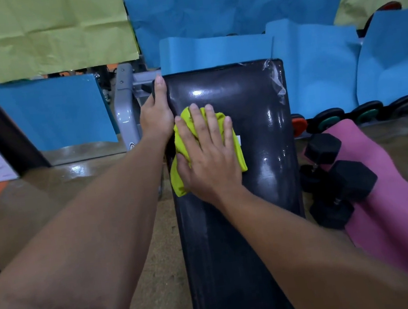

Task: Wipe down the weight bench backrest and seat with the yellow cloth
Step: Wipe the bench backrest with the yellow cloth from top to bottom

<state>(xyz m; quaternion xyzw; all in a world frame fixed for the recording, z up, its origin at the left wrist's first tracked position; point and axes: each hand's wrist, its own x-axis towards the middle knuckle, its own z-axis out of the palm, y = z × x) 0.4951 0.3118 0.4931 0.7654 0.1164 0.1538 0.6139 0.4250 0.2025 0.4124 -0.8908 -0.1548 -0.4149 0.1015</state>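
Nearest the camera, two bare forearms reach away over the black padded backrest (264,198), whose long axis runs from the near edge of the view straight toward the far wall, its far end squared off and glossy with reflections. On the upper half of that pad lies the yellow cloth (234,147), bunched and flattened under the right hand (209,161). That hand's fingers (213,126) are spread flat and slightly apart, pointing away, palm pressing the cloth against the vinyl; they do not curl around it. Cloth edges stick out past the palm on the left, near the thumb, and on the right side.

Just left of the cloth, the left hand (156,113) touches the left edge of the pad. Its thumb lies along the top surface pointing toward the far corner, and the other fingers wrap down over the side, so it grips the pad's edge.

To the right on the floor, black hex dumbbells (342,179) rest against a pink mat (401,205). Farther left, grey frame tubing (125,107) stands behind the pad's far left corner. Beyond, blue sheets (229,4) and yellow-green sheets (36,33) cover the wall.
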